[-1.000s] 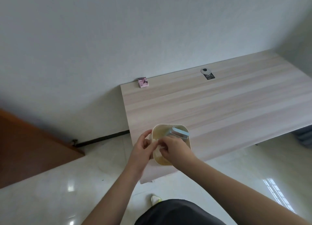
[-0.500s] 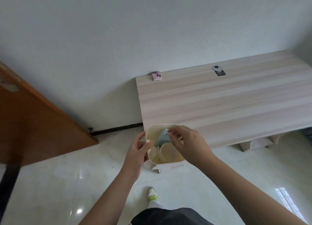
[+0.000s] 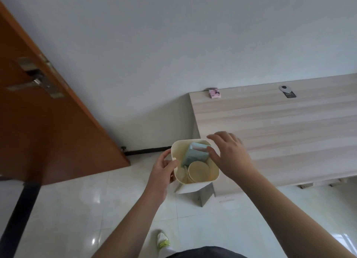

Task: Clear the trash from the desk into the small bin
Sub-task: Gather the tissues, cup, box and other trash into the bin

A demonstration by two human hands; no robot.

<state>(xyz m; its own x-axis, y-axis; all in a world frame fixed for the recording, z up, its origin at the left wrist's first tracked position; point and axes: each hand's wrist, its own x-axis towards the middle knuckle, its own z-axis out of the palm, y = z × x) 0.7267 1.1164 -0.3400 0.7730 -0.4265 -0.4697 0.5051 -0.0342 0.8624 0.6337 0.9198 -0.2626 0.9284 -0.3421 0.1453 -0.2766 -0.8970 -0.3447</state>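
Note:
A small cream bin [image 3: 213,177] is held in the air off the left end of the pale wooden desk [image 3: 280,130]. My left hand [image 3: 164,168] grips the bin's left rim. Inside it lie a light blue box [image 3: 195,156] and round cream paper cups [image 3: 199,170]. My right hand [image 3: 229,153] hovers over the bin's right side with fingers spread and relaxed, its fingertips close to the blue box. A small pink box [image 3: 214,93] sits at the desk's far left corner.
A round silver piece with a black tag [image 3: 287,91] lies near the desk's back edge. An orange wooden door [image 3: 44,126] with a metal handle [image 3: 34,81] stands open at the left. Glossy white floor tiles [image 3: 96,209] lie below.
The bin has been carried left off the desk edge. My right hand pushed the blue box into the bin and now has let go, fingers spread. The view swung left toward the door.

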